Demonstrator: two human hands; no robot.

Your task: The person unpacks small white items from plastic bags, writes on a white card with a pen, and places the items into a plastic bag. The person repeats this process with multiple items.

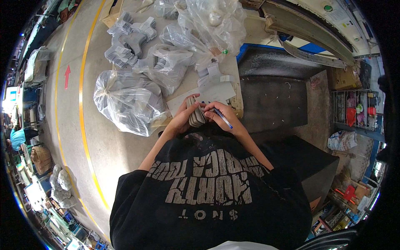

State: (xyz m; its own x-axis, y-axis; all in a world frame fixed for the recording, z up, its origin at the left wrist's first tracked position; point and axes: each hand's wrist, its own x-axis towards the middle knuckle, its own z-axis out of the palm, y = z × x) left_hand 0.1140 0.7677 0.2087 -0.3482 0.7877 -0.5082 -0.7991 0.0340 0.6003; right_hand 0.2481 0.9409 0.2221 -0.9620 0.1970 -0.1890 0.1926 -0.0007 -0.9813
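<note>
Grey layered stack [197,119] clasped in left grip [183,116], slim pen [225,120] held in right grip [223,111], crinkled bag [127,102]

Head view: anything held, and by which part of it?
The left grip has a stack of flat grey pieces by its left side; the right grip has a pen along its shaft, exact spot hidden.

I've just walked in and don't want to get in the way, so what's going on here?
The left hand of the person here grips a stack of thin grey pieces, while the right hand touches its edge and holds a blue pen. On the table ahead sit a knotted clear bag of grey pieces and, farther off, loose grey piles.
</note>
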